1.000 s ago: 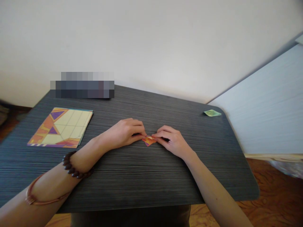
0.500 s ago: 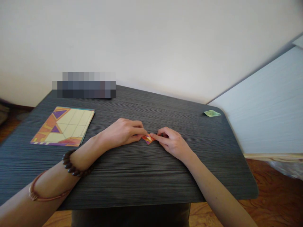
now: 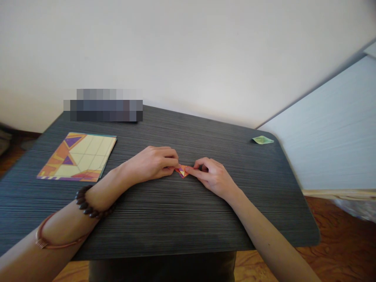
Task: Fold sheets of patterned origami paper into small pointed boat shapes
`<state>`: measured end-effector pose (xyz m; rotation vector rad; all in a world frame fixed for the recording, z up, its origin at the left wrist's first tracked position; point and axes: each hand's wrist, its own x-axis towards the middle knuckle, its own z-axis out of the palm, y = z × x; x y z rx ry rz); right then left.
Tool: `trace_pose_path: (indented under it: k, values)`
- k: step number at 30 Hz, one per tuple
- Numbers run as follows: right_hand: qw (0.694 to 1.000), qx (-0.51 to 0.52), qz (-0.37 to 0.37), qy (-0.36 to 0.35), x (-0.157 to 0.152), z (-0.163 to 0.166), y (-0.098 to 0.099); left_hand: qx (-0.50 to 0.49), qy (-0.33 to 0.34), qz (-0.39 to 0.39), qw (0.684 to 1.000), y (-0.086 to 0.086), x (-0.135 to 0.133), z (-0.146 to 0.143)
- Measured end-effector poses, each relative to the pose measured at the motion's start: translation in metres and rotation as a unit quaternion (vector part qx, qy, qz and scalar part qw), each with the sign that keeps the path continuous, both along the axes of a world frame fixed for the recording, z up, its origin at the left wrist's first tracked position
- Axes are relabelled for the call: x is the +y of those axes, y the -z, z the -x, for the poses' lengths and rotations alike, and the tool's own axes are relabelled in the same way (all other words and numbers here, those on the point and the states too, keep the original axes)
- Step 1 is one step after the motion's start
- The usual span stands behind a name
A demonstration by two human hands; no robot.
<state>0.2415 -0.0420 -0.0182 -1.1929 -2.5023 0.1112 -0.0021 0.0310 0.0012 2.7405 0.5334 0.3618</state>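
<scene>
A small folded piece of orange, yellow and purple paper [image 3: 182, 171] lies on the dark striped table [image 3: 164, 219] at its middle. My left hand [image 3: 154, 162] rests on the table with its fingers curled and their tips pinching the paper's left end. My right hand [image 3: 213, 176] presses the paper's right end, fingers bent and closed on it. Most of the paper is hidden between the fingertips. My left forearm carries a dark bead bracelet [image 3: 88, 203] and a thin reddish band.
A stack of patterned square sheets [image 3: 78, 156] lies at the table's left. A small green folded paper [image 3: 262, 140] sits near the far right corner. A blurred-out dark object [image 3: 102, 105] lies at the back edge. A pale blue panel [image 3: 331, 137] stands to the right.
The folded paper shows smaller between the fingertips than before. My right fingers have curled in more and shifted slightly left. My left hand has barely moved.
</scene>
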Motion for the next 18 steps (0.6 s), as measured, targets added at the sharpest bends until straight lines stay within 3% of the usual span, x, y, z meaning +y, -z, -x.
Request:
trace_pose_path:
  k: [5, 18]
  values:
    - [0.999, 0.04, -0.011, -0.015, -0.0003, -0.0029, 0.0035, -0.007, 0.001, -0.008, 1.0, -0.0006, -0.0014, -0.0006]
    - [1.0, 0.012, -0.016, -0.019, 0.0009, -0.0004, 0.001, 0.006, 0.021, -0.015, 1.0, -0.0046, -0.0019, -0.0011]
